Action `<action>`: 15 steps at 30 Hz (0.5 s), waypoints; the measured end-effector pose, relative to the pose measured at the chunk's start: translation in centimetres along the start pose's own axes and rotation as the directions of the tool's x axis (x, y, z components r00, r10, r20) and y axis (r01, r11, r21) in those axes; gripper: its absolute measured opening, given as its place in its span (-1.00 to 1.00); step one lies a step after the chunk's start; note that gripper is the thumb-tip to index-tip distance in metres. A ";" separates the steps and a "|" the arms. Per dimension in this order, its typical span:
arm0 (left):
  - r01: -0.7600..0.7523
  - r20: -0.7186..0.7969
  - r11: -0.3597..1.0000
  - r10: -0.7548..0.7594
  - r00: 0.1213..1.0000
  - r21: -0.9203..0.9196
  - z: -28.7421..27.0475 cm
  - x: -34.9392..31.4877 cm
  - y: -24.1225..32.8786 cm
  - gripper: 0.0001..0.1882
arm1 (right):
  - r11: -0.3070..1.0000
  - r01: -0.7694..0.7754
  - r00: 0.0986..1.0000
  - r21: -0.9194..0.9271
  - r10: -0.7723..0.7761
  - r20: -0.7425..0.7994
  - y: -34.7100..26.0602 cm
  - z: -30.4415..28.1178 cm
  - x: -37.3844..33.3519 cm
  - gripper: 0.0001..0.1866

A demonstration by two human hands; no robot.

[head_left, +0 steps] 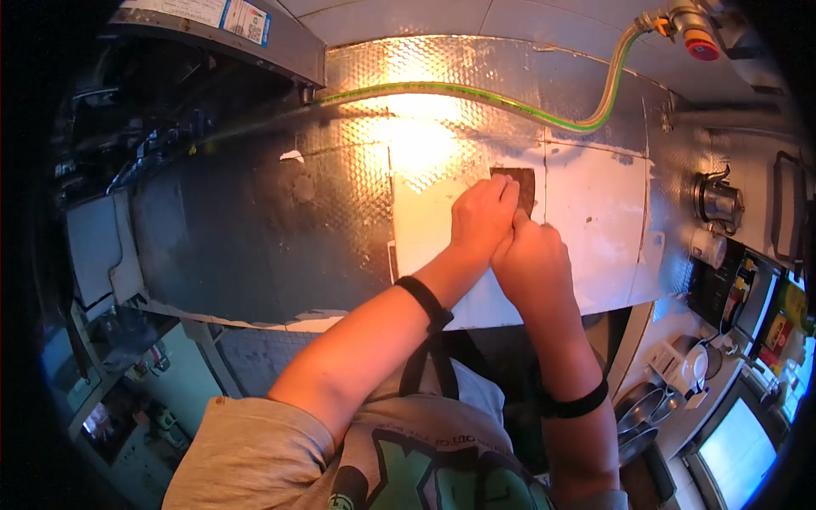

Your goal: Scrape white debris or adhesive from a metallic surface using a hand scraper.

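Note:
My left hand (483, 214) reaches over the white part of the worktop (595, 229), fingers bent and close together. Its fingertips lie on a small dark brown rectangular piece (528, 187); whether this is a loose sheet or a bare patch of the surface, I cannot tell. Right beside it, my right hand (534, 262) is curled closed, its index finger and thumb meeting the left hand. Whatever sits inside either set of fingers is hidden. Embossed silver foil (365, 161) covers the surface behind and left of the hands, with ragged edges along the white part.
A clear hose with a green stripe (476, 92) crosses the back to a red-capped valve (700, 44). A metal appliance (293, 42) stands at the far left. On the right are a metal kettle (721, 202), a white cup (707, 246) and several pans (639, 408).

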State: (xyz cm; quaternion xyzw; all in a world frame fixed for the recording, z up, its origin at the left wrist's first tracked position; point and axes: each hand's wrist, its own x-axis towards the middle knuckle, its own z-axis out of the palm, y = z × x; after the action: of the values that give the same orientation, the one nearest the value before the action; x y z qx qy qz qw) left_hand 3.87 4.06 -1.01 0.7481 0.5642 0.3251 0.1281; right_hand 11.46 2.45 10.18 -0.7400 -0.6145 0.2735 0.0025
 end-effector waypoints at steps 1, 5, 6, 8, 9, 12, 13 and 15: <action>-0.004 -0.003 1.000 0.004 1.000 0.000 0.3 0.4 -0.4 -0.74 | 0.998 -0.063 0.998 0.002 0.063 0.010 -0.1 0.1 -0.1 -0.71; -0.006 -0.027 1.000 0.006 1.000 0.003 -0.2 2.0 -0.7 -0.77 | 1.000 -0.011 1.000 0.009 0.011 -0.022 -0.3 0.4 1.4 -0.72; 0.009 0.007 1.000 -0.009 1.000 -0.005 -0.4 1.9 -0.6 -0.77 | 1.000 -0.003 1.000 0.007 0.003 -0.009 -0.4 -0.1 1.3 -0.72; 0.009 0.025 0.999 -0.008 1.000 -0.032 -0.3 1.1 -0.5 -0.75 | 1.000 0.008 1.000 0.005 -0.008 0.000 -0.6 -0.3 0.9 -0.73; 0.008 0.021 1.000 -0.007 1.000 -0.030 0.1 0.9 -0.9 -0.75 | 1.000 -0.016 1.000 0.006 0.016 0.011 -0.7 -0.2 0.4 -0.73; 0.004 -0.001 0.999 -0.004 1.000 0.034 0.0 1.2 -0.8 -0.75 | 1.000 0.008 1.000 0.006 -0.008 -0.001 -0.4 0.3 1.1 -0.73; -0.010 -0.011 1.000 0.010 1.000 0.000 -0.2 1.6 -0.7 -0.76 | 0.998 0.061 0.998 0.006 -0.061 -0.028 -0.2 0.4 1.3 -0.73; -0.024 -0.028 0.999 0.023 0.999 -0.024 -0.4 1.7 -0.9 -0.78 | 0.994 0.110 0.994 0.002 -0.110 -0.023 -0.3 -0.5 0.7 -0.73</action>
State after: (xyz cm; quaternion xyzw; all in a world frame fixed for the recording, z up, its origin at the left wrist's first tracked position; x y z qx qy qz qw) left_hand 3.19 5.82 -0.59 0.7483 0.5532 0.3439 0.1254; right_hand 11.43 3.29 10.46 -0.7082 -0.6538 0.2653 0.0259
